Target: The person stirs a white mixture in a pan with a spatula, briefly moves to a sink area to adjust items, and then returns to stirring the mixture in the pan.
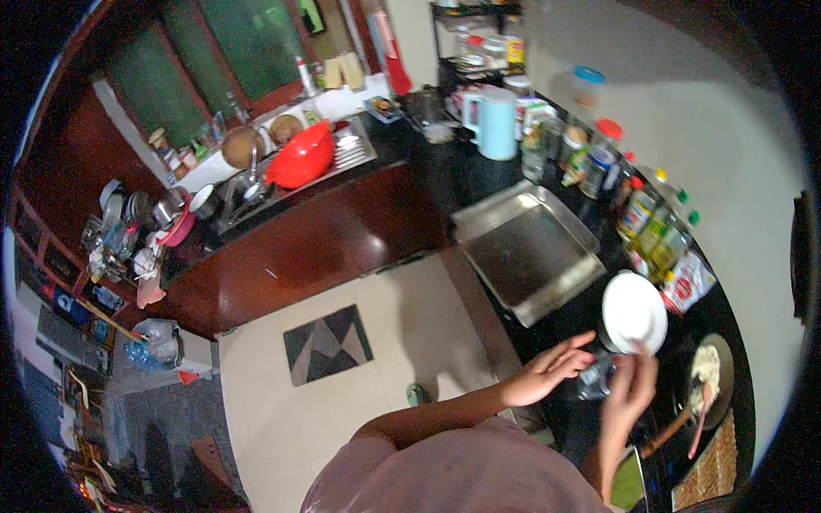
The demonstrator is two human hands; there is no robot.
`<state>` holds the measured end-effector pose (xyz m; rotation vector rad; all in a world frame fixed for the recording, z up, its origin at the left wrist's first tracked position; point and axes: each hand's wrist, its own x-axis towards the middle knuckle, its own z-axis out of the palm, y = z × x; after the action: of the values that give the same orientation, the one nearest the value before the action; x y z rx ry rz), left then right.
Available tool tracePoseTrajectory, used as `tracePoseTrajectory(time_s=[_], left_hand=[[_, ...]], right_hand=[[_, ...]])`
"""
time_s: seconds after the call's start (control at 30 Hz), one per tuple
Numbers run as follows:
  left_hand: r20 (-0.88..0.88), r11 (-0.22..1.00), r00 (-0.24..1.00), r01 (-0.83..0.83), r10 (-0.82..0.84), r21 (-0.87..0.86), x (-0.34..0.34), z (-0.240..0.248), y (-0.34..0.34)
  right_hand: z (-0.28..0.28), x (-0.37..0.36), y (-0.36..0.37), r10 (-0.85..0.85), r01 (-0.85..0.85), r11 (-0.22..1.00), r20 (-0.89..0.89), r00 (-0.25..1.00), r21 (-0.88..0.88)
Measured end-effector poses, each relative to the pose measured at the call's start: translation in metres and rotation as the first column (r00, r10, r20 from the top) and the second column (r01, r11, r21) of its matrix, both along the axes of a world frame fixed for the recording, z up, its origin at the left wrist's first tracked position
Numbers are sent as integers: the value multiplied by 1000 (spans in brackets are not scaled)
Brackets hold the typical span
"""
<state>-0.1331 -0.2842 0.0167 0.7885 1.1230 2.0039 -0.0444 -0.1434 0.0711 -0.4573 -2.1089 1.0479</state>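
My left hand [548, 373] reaches over the dark counter from the lower middle, its fingers stretched out and apart. To its right is my right hand [630, 386], its fingers pointing up at the near rim of a white plate [634, 309]. Blur hides whether they grip anything. Between the hands sits a small clear, shiny object [593, 381], too blurred to name. Right of my right hand stands a pan [725, 368] with pale food [706, 369] in it. A wooden handle [665, 434] and a pinkish utensil [701, 421] show beside it.
A large metal tray [532, 248] lies beyond my hands on the counter. Bottles [654, 227] and jars line the wall at right, with a light-blue jug [493, 124] farther back. Across the floor are a sink [244, 195] and a red basin [301, 157].
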Motion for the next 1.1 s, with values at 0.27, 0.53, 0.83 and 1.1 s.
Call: tracePoseTrajectory(time_s=[0.27, 0.53, 0.83, 1.1], left_hand=[[701, 823, 709, -441, 74, 358, -155, -57, -271], [413, 616, 525, -779, 744, -120, -232, -43, -444], [205, 107, 55, -962, 977, -251, -411, -39, -624], [-257, -98, -39, -970, 966, -222, -620, 55, -782]], right_hand=[[-67, -224, -298, 871, -852, 392, 160, 465, 348], [-182, -414, -388, 746, -856, 445, 419, 517, 264], [-276, -648, -449, 757, -836, 524, 362, 544, 160], [-321, -798, -547, 649, -828, 528, 539, 538, 191]])
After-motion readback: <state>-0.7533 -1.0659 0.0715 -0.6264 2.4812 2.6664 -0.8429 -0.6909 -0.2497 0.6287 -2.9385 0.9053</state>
